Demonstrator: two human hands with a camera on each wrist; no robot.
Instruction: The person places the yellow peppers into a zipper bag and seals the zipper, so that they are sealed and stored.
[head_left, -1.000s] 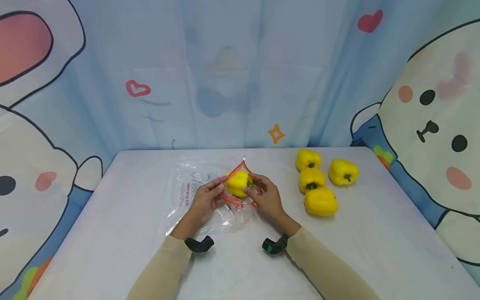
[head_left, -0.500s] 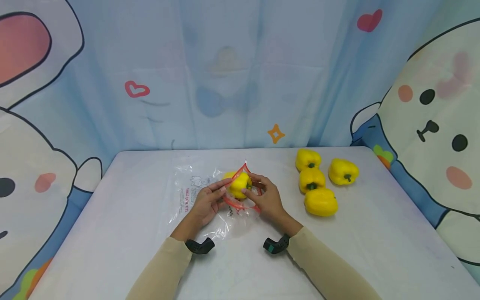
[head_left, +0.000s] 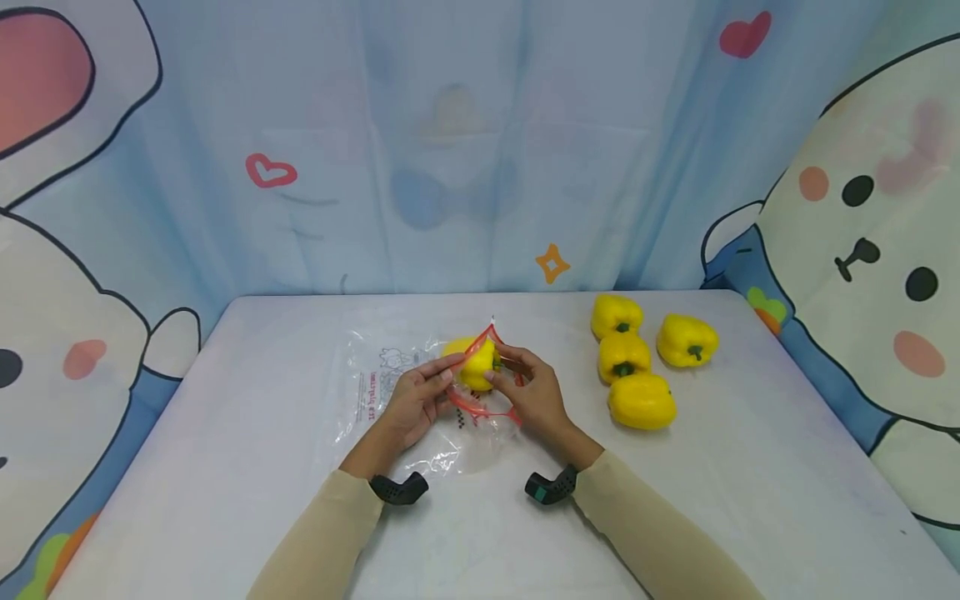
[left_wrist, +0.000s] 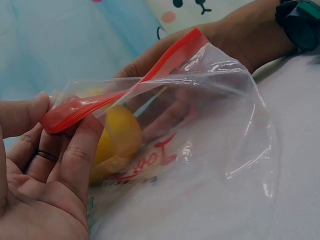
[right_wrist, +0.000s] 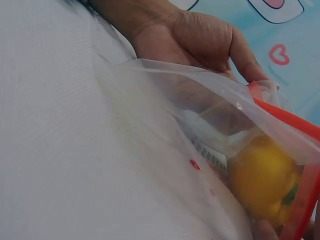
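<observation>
A clear zip bag with a red zip rim lies on the table, its mouth spread apart. A yellow bell pepper is at that mouth, its green stem toward the right hand; more yellow shows through the plastic behind the rim. My left hand pinches the left part of the red rim between thumb and fingers. My right hand reaches over the rim's right side, thumb and fingers holding the bell pepper at its stem end. In the left wrist view, the right fingers are partly behind the plastic.
To the right, three yellow bell peppers stand in a row, the nearest pepper on its side. Another bell pepper sits beside them. The white table ends at a blue patterned curtain.
The bell pepper has shifted slightly left, deeper into the bag mouth, and more yellow shows behind the rim. Both hands keep nearly the same place. The peppers on the right stay put.
</observation>
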